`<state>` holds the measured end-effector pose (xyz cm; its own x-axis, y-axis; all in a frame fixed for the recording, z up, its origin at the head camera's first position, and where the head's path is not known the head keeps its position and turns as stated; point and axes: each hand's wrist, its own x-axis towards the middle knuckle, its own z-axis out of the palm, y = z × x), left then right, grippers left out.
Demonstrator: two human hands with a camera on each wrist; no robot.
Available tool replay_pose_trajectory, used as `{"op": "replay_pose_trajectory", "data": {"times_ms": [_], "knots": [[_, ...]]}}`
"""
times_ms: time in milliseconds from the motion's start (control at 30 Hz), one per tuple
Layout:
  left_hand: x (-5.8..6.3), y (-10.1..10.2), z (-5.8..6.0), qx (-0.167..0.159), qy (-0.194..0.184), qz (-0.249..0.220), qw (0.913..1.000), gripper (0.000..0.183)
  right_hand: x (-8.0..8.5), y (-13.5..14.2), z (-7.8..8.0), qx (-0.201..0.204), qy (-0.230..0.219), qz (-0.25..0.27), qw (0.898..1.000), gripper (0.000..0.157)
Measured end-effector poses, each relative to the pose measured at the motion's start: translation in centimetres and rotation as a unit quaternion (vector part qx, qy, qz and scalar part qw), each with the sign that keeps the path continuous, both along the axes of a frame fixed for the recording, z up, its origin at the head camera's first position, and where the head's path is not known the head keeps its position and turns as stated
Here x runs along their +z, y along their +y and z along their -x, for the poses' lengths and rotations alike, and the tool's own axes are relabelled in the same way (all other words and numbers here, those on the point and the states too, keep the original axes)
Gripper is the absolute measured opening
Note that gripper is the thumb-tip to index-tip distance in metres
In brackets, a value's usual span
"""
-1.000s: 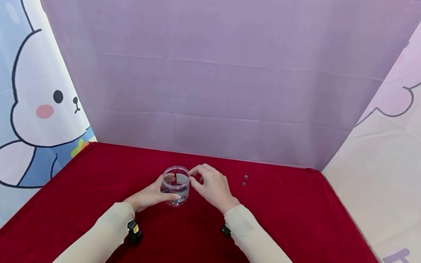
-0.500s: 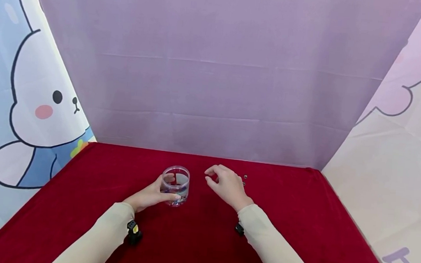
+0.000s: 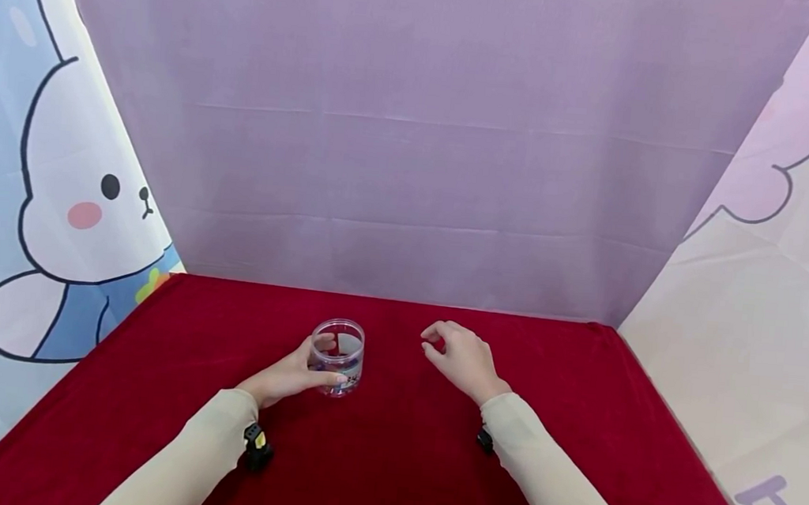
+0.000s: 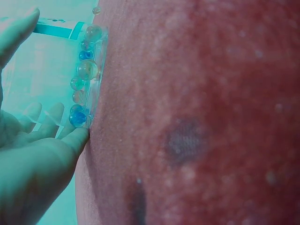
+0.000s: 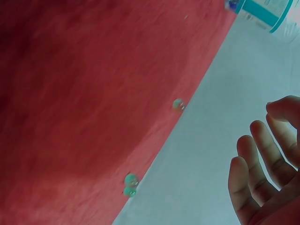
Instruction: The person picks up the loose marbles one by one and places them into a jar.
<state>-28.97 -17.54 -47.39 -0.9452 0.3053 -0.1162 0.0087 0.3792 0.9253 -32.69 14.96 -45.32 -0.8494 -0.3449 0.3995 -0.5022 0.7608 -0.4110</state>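
A clear plastic jar (image 3: 343,363) without a lid stands upright on the red cloth. My left hand (image 3: 288,376) grips it from the left, thumb in front and fingers around the far side. Several glassy beads (image 4: 87,70), blue, green and amber, lie along its bottom in the left wrist view. My right hand (image 3: 463,360) hovers to the right of the jar, fingers loosely bent with nothing between them. Three loose beads show in the right wrist view: one bead (image 5: 178,104) alone, and a green bead (image 5: 131,180) touching a smaller bead (image 5: 129,191). In the head view, the right hand hides them.
Red velvety cloth (image 3: 373,464) covers the table. A lilac curtain (image 3: 411,166) hangs behind its far edge. Printed sheets border both sides, with a cartoon animal (image 3: 94,204) on the left one. A small dark device sits at each wrist.
My right hand has drawn away from the jar's rim toward the right, and now covers the loose beads in the head view. The left hand and the jar stay in place.
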Motion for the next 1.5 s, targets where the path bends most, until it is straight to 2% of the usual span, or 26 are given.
{"op": "replay_pose_trajectory", "data": {"times_ms": [267, 700, 1067, 1500], "knots": [[0.0, 0.0, -0.1, 0.003, -0.001, 0.002, 1.0000, 0.092, -0.6, 1.6, 0.6, -0.014, 0.001, -0.014, 1.000, 0.015], [0.3, 0.1, 0.0, 0.005, -0.001, 0.000, 1.0000, 0.093, -1.9, 4.6, 1.8, -0.042, -0.022, -0.033, 0.998, 0.015], [0.2, 0.0, -0.1, 0.003, -0.003, 0.005, 1.0000, 0.093, -2.4, 6.4, 3.0, -0.077, -0.089, -0.065, 0.991, 0.017], [0.0, 0.0, 0.0, 0.006, -0.001, 0.004, 1.0000, 0.092, -2.5, 6.8, 4.2, -0.083, -0.139, -0.057, 0.985, 0.017]]}}
